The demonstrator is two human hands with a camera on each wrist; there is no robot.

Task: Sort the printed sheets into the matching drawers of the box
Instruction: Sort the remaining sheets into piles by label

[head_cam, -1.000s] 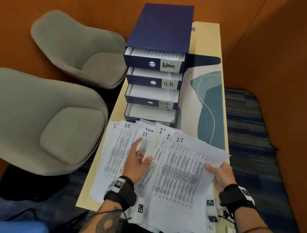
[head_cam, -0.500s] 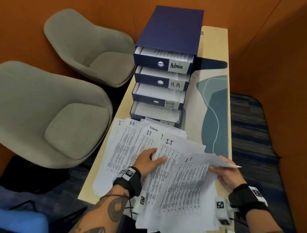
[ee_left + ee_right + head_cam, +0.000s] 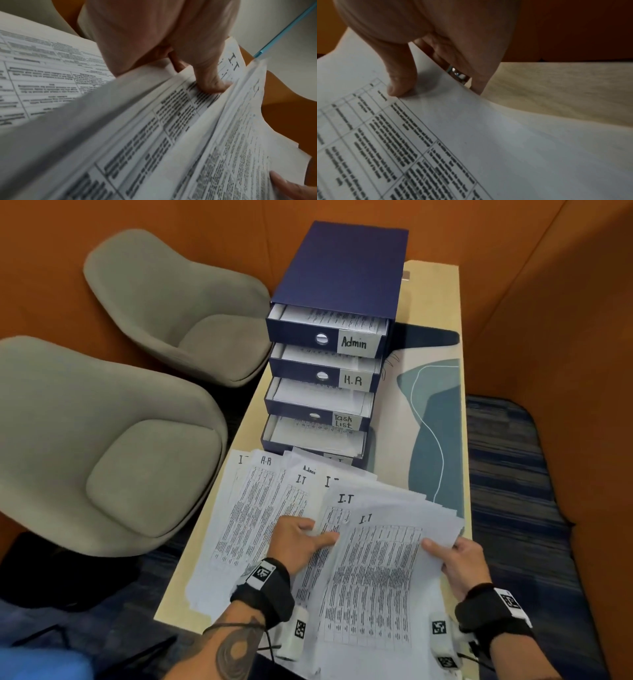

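While my right hand (image 3: 460, 565) keeps a pinching grip on the top I.T sheet (image 3: 380, 573), my left hand (image 3: 298, 544) curls into the fanned printed sheets (image 3: 260, 508) on the counter (image 3: 431, 302), just before the drawer box (image 3: 342, 282).

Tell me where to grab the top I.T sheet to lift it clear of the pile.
Judging by its pose, take the top I.T sheet by its right edge, coming from the right. That edge is already raised off the table, and the right hand pinches it there, thumb on top. The sheet's left edge overlaps the fanned pile where the left hand is, so a pull there might drag its neighbours.
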